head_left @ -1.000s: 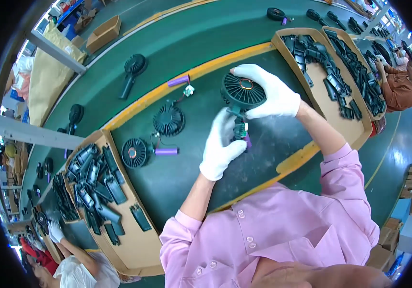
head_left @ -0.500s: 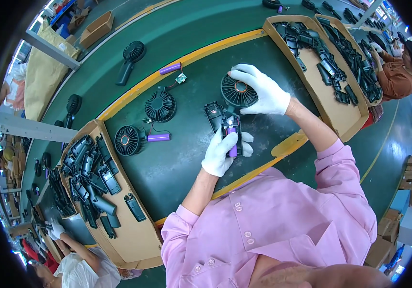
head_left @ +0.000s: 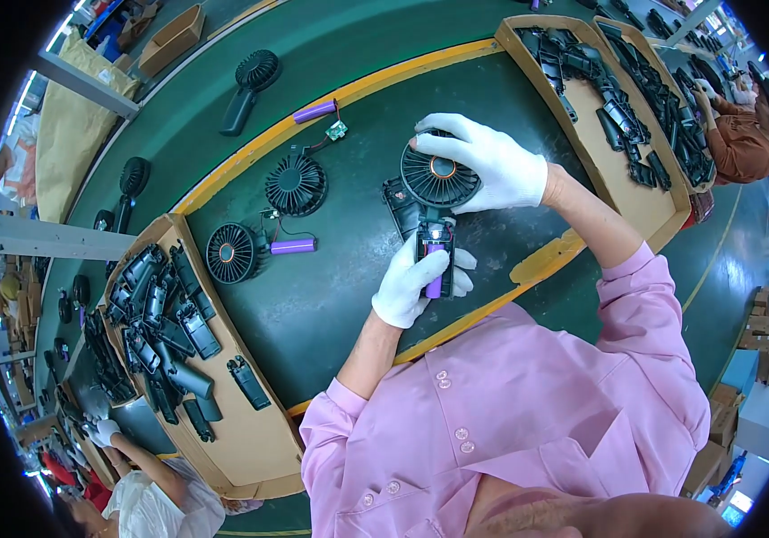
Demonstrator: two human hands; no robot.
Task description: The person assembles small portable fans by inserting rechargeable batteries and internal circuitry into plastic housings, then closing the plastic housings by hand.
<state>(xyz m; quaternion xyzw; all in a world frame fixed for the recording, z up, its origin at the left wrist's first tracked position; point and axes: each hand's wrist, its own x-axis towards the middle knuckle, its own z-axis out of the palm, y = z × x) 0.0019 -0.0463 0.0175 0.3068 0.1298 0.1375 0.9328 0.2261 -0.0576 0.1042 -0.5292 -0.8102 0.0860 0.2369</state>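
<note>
- Left hand (head_left: 411, 282) has its grip wrapped round the handle shell (head_left: 449, 235), purple battery (head_left: 436, 273) inside; half a second ago, same hold!
- Right hand (head_left: 501, 170) pinches the fan head (head_left: 440, 169) by its rim, and look, that head has shifted in, lined up just beyond the shell's far end!
- It now overlaps the loose dark casing (head_left: 399, 210) on the bench (head_left: 349, 305).
- Over left, two wired fans (head_left: 296, 185) haven't budged!

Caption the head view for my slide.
Left hand holds black handle shell with purple battery; right hand grips fan head.
</note>
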